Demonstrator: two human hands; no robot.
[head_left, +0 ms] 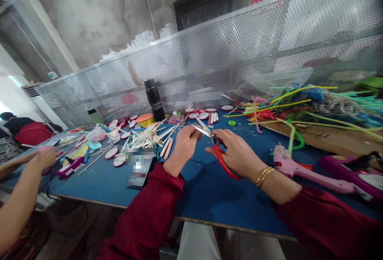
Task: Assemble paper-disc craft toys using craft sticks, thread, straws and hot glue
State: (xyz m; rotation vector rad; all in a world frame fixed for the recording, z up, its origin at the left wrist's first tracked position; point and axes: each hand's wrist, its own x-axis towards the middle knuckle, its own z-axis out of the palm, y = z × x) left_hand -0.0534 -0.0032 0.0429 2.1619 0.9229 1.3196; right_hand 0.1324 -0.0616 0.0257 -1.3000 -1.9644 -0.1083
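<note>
My right hand [239, 154] is closed around a pair of scissors [222, 160] with red handles and silver blades. The blades are spread apart and point toward my left hand [184, 145]. That hand is pinched, its fingertips touching or very near the blade tips. Whatever is between those fingertips is too small or hidden to make out. Left of my left forearm lies a phone [141, 168] with a partly blurred screen. Beyond my left hand are several pale sticks [151, 134] in a heap.
A pink glue gun [314, 175] and a purple device [356, 180] lie at right. Colourful pipe cleaners [299, 104] are piled on cardboard [326, 138]. A black bottle [154, 100] stands near the perforated metal screen [209, 52]. At left, another person's hands [44, 158] work over the blue table [191, 196].
</note>
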